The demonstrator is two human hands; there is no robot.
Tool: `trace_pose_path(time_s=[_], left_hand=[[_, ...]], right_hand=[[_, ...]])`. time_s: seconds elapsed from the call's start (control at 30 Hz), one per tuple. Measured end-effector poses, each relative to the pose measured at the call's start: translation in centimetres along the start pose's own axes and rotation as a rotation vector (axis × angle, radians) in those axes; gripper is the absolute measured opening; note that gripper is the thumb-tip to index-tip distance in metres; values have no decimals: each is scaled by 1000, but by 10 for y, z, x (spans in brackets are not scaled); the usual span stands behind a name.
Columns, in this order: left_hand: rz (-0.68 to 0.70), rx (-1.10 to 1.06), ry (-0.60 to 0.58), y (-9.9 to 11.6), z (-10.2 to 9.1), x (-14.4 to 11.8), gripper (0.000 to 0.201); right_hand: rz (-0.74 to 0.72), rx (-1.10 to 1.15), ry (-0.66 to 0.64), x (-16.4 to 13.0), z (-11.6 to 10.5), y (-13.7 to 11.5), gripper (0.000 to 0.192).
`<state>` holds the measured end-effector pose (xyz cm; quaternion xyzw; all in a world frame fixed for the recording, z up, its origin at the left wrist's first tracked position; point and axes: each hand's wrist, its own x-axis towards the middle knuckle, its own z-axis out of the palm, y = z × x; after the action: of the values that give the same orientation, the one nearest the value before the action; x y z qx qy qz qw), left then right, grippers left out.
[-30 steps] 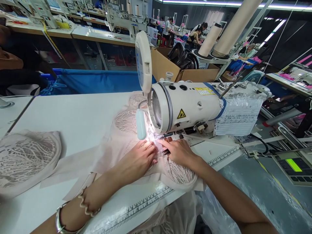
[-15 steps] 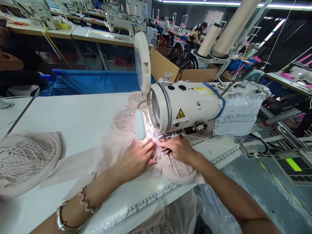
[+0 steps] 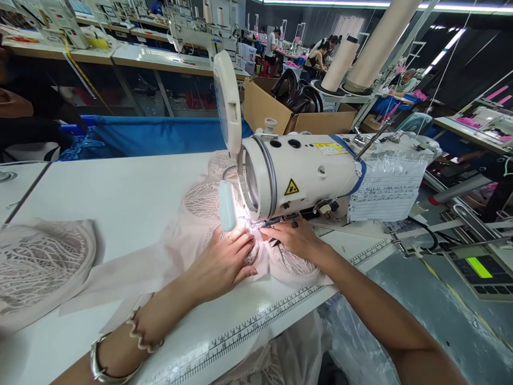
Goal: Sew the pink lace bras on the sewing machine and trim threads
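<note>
A pale pink lace bra point(image 3: 294, 264) lies under the lit needle area of a white sewing machine point(image 3: 304, 171). My left hand point(image 3: 226, 259) rests on its fabric just left of the needle, fingers stretched out and thumb apart. On the other side, my right hand point(image 3: 294, 238) has its fingers closed at the fabric edge by the presser foot. A small dark pointed tool point(image 3: 276, 242) pokes out beneath the right fingers; most of it is hidden. More lace cups point(image 3: 200, 200) lie behind my left hand. The needle itself is lost in the glare.
Another lace cup piece point(image 3: 44, 267) lies at the table's left, joined by a sheer strip. A ruler tape point(image 3: 256, 326) runs along the front edge. Behind the machine stand a cardboard box point(image 3: 266, 107) and thread cones point(image 3: 340, 64). A control panel point(image 3: 476, 270) is at right.
The near cup has shifted slightly away from the front edge, baring more of the ruler. Both hands stay beside the needle. The whole view has shifted slightly.
</note>
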<state>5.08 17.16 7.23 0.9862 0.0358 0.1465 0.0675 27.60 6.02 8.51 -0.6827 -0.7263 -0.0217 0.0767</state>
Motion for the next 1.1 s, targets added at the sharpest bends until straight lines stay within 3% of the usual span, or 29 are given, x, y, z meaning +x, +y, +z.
trace_pose_path(time_s=[0.03, 0.13, 0.23, 0.33, 0.47, 0.73, 1.1], left_hand=[[-5, 6, -6, 1, 0, 0, 47], [-15, 24, -19, 2, 0, 0, 52], [-23, 12, 4, 3, 1, 0, 51], [-10, 18, 42, 4, 3, 0, 48], [18, 67, 66, 5, 3, 1, 43], [18, 76, 48, 4, -1, 1, 52], [-67, 89, 28, -4, 0, 3, 42]], right_hand=[[-12, -24, 10, -4, 0, 1, 19], [-21, -50, 15, -20, 0, 1, 37], [-49, -74, 12, -35, 1, -1, 21], [-171, -96, 91, -42, 2, -3, 44], [-266, -75, 113, -40, 3, -2, 51], [-251, -88, 124, -29, 3, -1, 48], [-142, -65, 15, -11, 1, 3, 51]])
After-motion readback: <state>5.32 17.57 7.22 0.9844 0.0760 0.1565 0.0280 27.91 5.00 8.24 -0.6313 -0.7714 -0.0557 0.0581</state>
